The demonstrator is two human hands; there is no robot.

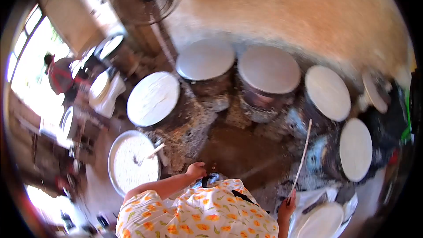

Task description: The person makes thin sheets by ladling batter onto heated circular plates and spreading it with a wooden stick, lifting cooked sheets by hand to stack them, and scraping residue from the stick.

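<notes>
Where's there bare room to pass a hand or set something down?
The brown ground ahead looks mostly bare, bordered by two grey-topped drums, the left hand and the stick in the right hand; whether it's level is unclear. It's crowded at left, around the white-filled basin, and at right, where two white round tops sit close together.

Harsh daylight is pouring through the window [31,64] at left, washing out the view outside. The wall [286,13] is glowing warmly, while the central floor [242,152] is sinking into shadow. Wide-lens distortion is curving the edges, black is filling all 4 corners, and the distant person [61,77] is appearing blurred, perhaps from motion.
</notes>
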